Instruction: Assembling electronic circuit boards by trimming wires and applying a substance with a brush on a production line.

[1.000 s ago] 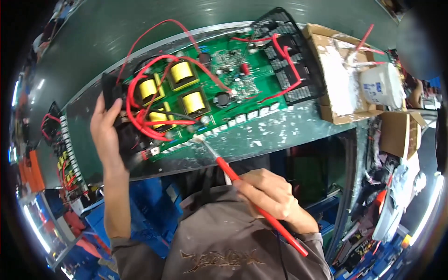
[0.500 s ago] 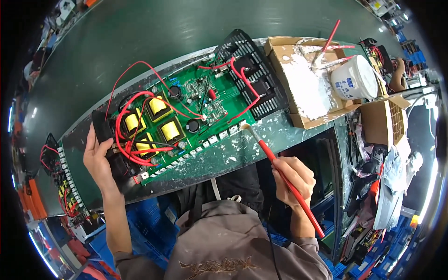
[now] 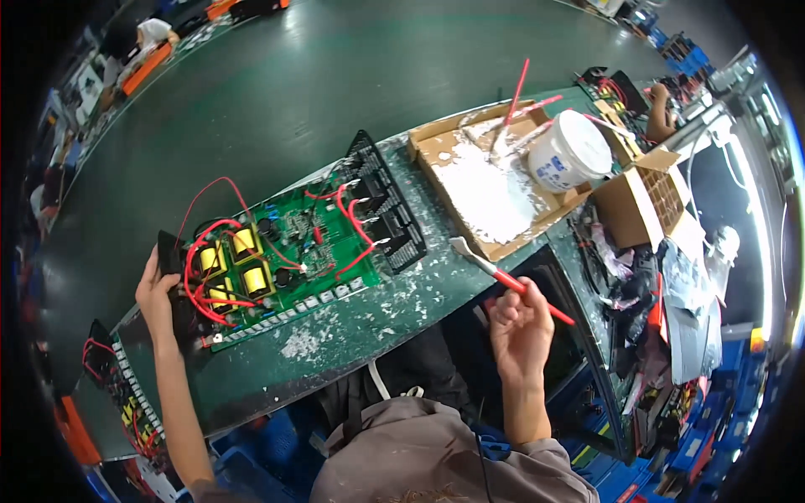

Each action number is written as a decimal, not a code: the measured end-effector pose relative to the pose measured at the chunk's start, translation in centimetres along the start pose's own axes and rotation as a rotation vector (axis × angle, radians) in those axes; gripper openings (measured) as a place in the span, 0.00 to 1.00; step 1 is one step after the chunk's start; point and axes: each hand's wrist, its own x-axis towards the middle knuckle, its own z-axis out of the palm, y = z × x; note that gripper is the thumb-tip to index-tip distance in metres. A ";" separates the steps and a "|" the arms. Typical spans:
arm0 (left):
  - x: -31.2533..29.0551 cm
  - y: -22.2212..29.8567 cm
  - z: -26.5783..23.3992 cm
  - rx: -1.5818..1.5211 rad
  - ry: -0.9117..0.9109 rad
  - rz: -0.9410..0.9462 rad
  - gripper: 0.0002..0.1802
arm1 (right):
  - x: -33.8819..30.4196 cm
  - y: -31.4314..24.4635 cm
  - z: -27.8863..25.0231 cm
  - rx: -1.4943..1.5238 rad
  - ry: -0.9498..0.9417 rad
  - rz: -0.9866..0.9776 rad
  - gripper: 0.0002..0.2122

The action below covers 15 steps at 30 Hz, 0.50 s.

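Observation:
My left hand [image 3: 157, 293] grips the black end panel [image 3: 170, 251] at the left of a green circuit board [image 3: 344, 270]. The board lies on the bench, with yellow-wound transformers [image 3: 254, 280], looping red wires and a row of small parts along its near edge. At its right end a slotted black panel [image 3: 401, 243] stands tilted. My right hand [image 3: 521, 331] pinches a red-handled brush [image 3: 506, 279], apart from the board. Its pale bristles point up-left, close to the near edge of a shallow cardboard tray [image 3: 432, 172] coated inside with white paste [image 3: 486, 197].
A white bucket [image 3: 572, 151] and several paste-covered brushes [image 3: 516, 96] rest in the tray. Right of it stands a divided cardboard box [image 3: 641, 205]. Another wired board [image 3: 126, 369] lies far left. Another person's hand [image 3: 661, 117] shows at the far right. White smears mark the bench [image 3: 394, 310].
My right hand has lifted the brush off the row of parts and brought it beside the tray. My left hand keeps its hold on the end panel. The whole view has shifted.

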 end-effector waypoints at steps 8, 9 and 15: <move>-1.0 1.0 0.2 0.252 0.025 0.036 0.20 | -1.2 -0.9 1.6 0.148 0.068 0.149 0.10; -1.0 1.1 0.3 0.331 -0.031 0.012 0.19 | -1.2 -1.1 1.4 0.076 0.050 0.077 0.10; -1.3 -0.3 1.0 0.252 0.025 0.179 0.15 | -0.7 -3.3 0.5 -0.923 0.008 -0.824 0.09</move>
